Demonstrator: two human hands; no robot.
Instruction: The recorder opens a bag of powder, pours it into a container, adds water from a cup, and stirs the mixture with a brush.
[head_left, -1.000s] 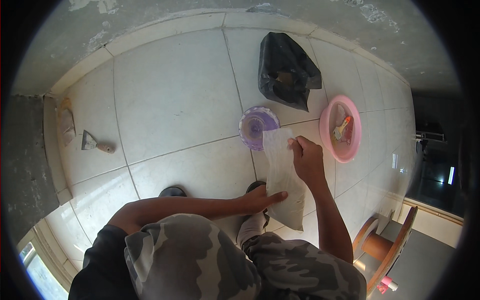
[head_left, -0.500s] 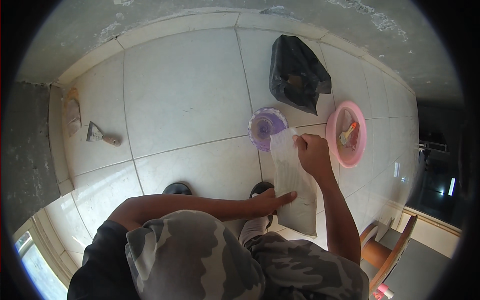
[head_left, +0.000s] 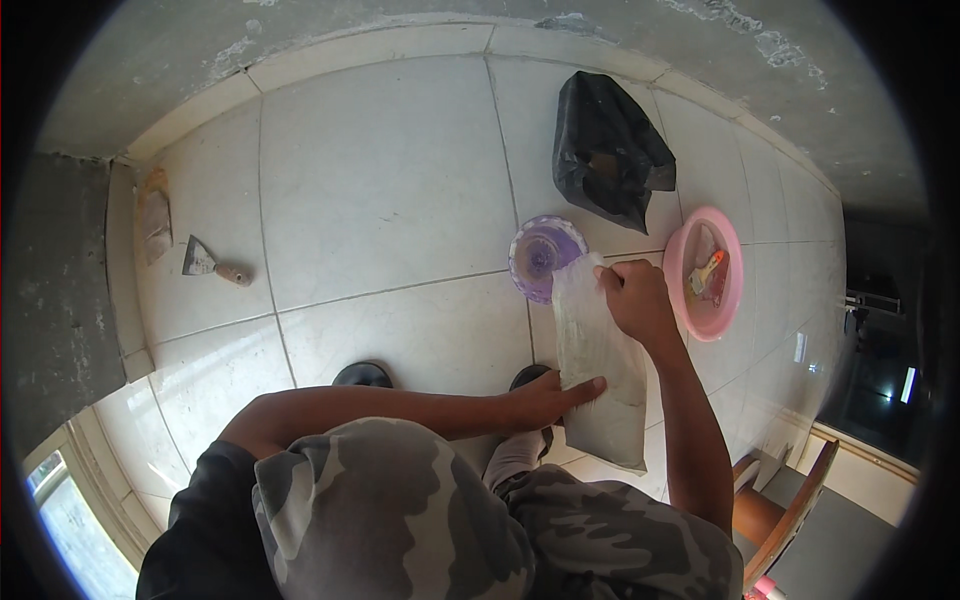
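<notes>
A translucent plastic bag (head_left: pixel 610 420) with greyish contents is held by both my hands. My right hand (head_left: pixel 632 300) pinches it near its top, beside the opening. Lower down, my left hand (head_left: pixel 552 398) is closed on its side, thumb across the front. The bag's top reaches over the near edge of a purple basin (head_left: pixel 525 240), which stands on the tiled floor. Just right of that is a pink basin (head_left: pixel 728 310) with a brush (head_left: pixel 708 268) and other items inside that I cannot make out.
A crumpled black bag (head_left: pixel 610 150) lies behind the basins. A scraper (head_left: pixel 210 262) lies at left near the grey wall (head_left: pixel 60 280). My sandalled feet (head_left: pixel 362 376) are below. A wooden piece of furniture (head_left: pixel 800 500) stands at lower right, near a dark opening (head_left: pixel 880 370).
The floor and objects have shifted rightward in the picture as the view turned slightly. Both hands keep their grip on the bag, which has moved a little right with them in view.
</notes>
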